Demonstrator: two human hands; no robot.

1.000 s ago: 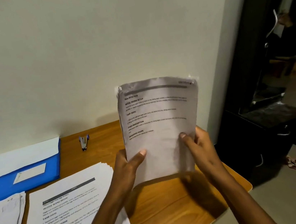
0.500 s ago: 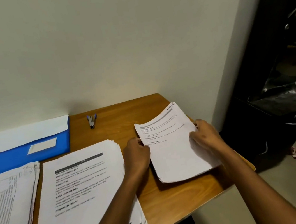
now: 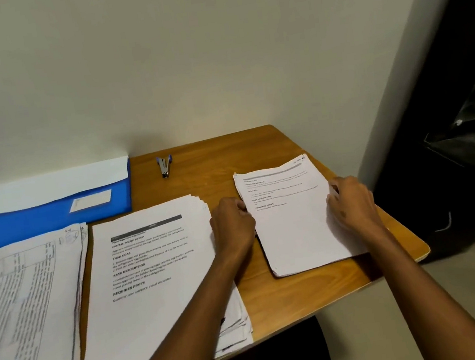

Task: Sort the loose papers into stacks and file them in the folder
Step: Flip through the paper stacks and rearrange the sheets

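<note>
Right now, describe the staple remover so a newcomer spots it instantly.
Start at the wooden table against the wall. Near its back edge, just right of the blue folder, lies the staple remover. It is the only small metal thing there, with blue grips; all else is paper.

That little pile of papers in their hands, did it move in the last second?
Yes. The small stack has come down from upright in front of the wall to lie flat on the desk, right of the stapler, with both hands at its sides.
</note>
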